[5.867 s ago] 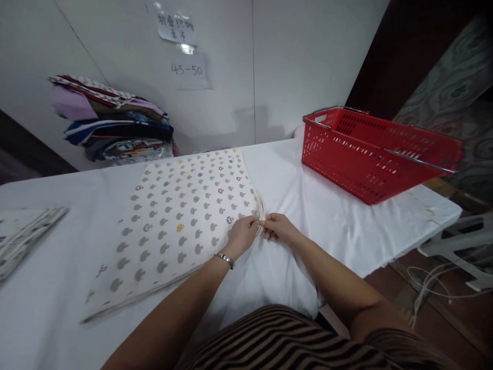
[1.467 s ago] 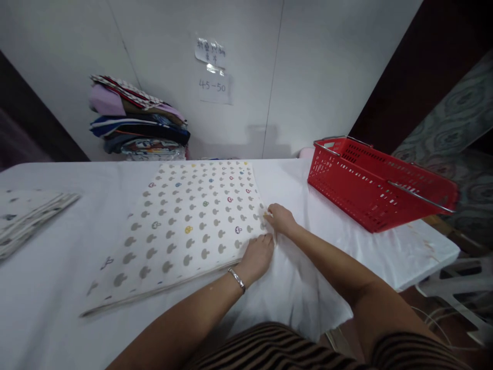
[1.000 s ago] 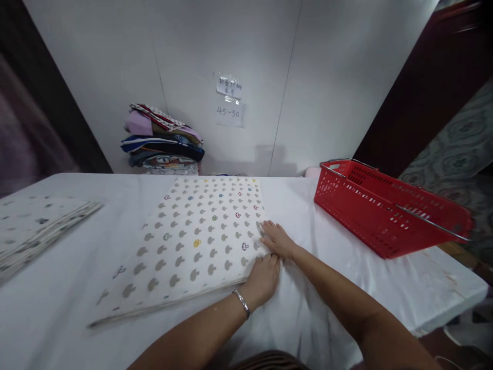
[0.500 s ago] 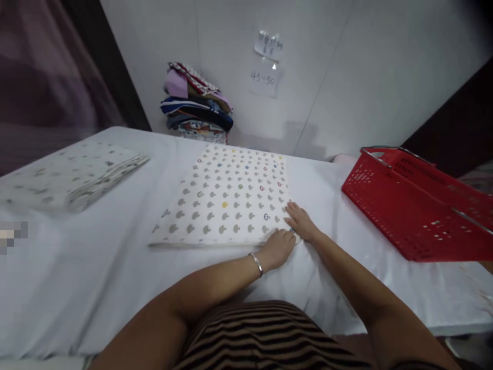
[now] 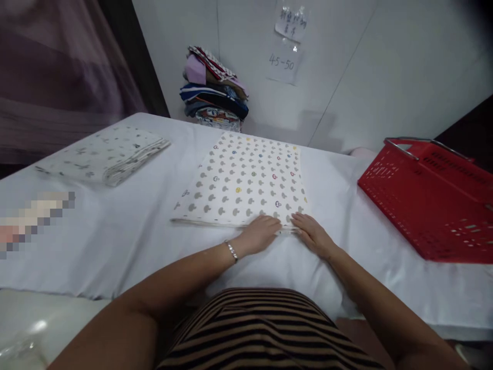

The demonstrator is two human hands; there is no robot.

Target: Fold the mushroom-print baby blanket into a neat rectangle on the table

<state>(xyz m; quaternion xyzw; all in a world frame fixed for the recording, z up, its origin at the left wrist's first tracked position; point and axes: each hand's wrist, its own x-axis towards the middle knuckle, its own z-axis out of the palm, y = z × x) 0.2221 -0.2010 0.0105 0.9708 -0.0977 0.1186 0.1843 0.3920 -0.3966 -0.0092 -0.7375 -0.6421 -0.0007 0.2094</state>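
A folded white cloth (image 5: 246,177) printed with grey and a few coloured mushrooms lies flat on the table in front of me. My left hand (image 5: 260,232) rests on its near edge, right of the middle, with the fingers stretched over the fabric and the thumb side out of sight. At the near right corner, my right hand (image 5: 314,234) lies with extended fingers on the cloth. A small gap separates the two hands, and a bit of the folded edge shows there.
A second folded printed cloth (image 5: 103,154) lies on the white-covered table (image 5: 146,246) at the left. On the right stands a red perforated basket (image 5: 427,205) with metal handles. Folded fabrics (image 5: 215,92) are stacked by the wall, below paper notes (image 5: 283,64). A blurred patch covers something at far left.
My left hand has slid left along the near edge and flattened out from a closed grip at the corner. My right hand has moved down to the corner. The view has shifted too.
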